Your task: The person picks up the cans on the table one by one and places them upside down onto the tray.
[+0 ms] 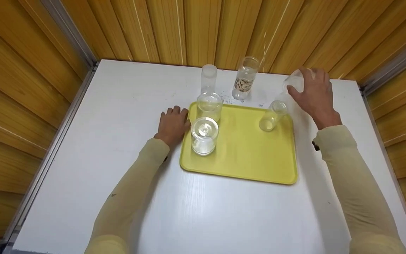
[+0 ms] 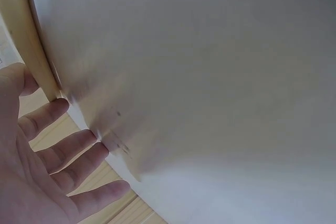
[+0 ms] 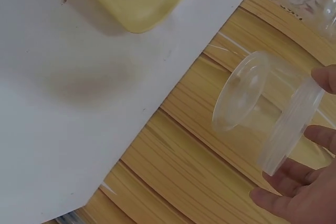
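Wood-grain panels (image 1: 164, 31) back the white tabletop (image 1: 83, 151). My right hand (image 1: 314, 93) curls round one end of a clear plastic tub (image 3: 286, 124), beyond the far right corner of the yellow tray (image 1: 248, 151); my left hand (image 1: 173, 123), fingers loosely spread, touches the tray's left edge, well apart from the tub.

Head view high, forward-down; close wrist views; white tabletop (image 1: 125, 106) in all.
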A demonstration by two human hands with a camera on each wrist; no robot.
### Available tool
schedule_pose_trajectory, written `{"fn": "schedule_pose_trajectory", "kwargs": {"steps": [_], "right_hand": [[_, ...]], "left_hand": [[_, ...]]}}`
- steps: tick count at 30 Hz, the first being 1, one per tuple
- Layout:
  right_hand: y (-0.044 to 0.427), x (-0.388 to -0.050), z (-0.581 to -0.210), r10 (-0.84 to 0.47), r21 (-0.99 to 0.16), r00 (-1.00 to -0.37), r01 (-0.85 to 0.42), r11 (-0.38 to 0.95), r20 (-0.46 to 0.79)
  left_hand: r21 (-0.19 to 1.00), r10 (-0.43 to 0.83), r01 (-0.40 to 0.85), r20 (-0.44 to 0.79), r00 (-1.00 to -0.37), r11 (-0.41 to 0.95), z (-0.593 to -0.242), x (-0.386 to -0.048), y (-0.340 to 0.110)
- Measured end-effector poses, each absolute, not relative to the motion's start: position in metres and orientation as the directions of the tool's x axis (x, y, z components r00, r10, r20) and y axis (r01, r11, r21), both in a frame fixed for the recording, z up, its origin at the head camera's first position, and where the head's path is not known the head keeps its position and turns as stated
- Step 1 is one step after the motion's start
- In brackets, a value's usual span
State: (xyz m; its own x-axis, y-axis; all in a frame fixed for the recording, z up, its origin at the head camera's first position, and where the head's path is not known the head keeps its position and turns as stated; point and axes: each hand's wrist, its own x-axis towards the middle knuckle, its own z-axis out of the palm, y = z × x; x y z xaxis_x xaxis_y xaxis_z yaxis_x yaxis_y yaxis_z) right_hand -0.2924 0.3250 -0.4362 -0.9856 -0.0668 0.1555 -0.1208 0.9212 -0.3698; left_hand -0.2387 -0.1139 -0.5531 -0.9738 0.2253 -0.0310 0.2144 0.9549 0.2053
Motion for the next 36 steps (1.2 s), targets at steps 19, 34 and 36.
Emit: {"fn": "schedule_pose_trajectory", "kwargs": {"steps": [19, 34, 36], "right_hand": [[0.301, -0.258, -0.412, -0.115, -0.272, -0.914, -0.234, 0.934, 0.39], [0.282, -0.227, -0.403, -0.003, -0.515, -0.911, -0.235, 0.824, 0.412], [0.281, -0.223, -0.403, 0.025, -0.576, -0.925, -0.214, 0.789, 0.379]], "left_hand": [[0.224, 0.213, 0.201, -0.03, -0.977, 0.954, -0.554, -0.238, -0.113], [0.264, 0.187, 0.167, -0.053, -0.981, 0.95, -0.554, -0.238, -0.113], [0.281, 0.181, 0.157, -0.061, -0.982, 0.947, -0.554, -0.237, -0.113]]}}
